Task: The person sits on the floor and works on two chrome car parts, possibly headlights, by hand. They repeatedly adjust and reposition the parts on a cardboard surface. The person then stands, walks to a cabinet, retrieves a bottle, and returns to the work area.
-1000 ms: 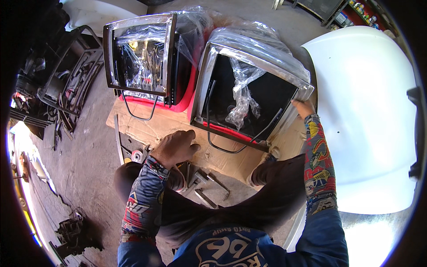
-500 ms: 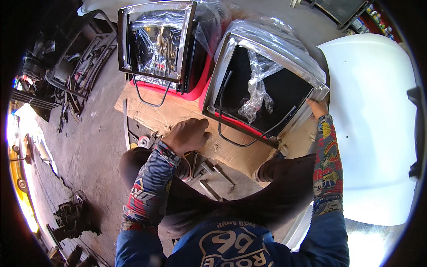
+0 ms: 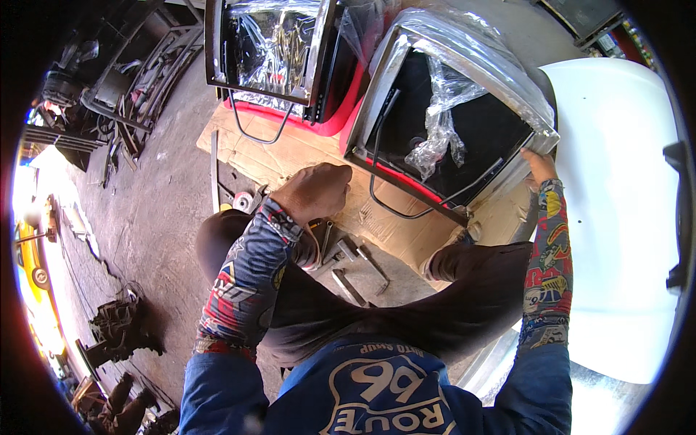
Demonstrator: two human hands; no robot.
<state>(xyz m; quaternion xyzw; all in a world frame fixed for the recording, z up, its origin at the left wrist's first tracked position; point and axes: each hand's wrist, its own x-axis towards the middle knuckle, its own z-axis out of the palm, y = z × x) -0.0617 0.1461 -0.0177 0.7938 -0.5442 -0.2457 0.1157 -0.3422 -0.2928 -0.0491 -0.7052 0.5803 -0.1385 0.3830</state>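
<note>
My right hand (image 3: 538, 165) grips the near right corner of a bare metal seat frame (image 3: 500, 190), its fingers at the frame's edge. This frame is on the underside of an upturned seat with a black base (image 3: 406, 109), red trim and clear plastic wrap (image 3: 442, 116). A bent black bar (image 3: 395, 212) sticks out from its near side. My left hand (image 3: 313, 192) is closed in a fist above the cardboard, apart from the seat; its palm side is hidden, so what it holds, if anything, cannot be seen.
A second wrapped seat (image 3: 272, 54) with a similar frame stands at the far left. Both rest on cardboard (image 3: 261, 148). Between my legs lie metal brackets (image 3: 370, 268). A flat metal strip (image 3: 214, 170) lies left. A large white panel (image 3: 609, 217) stands right; scrap metal (image 3: 156, 80) sits far left.
The view has shifted, so both seats appear higher and further right. My left hand is still closed and slightly turned. My right hand stays at the frame's corner.
</note>
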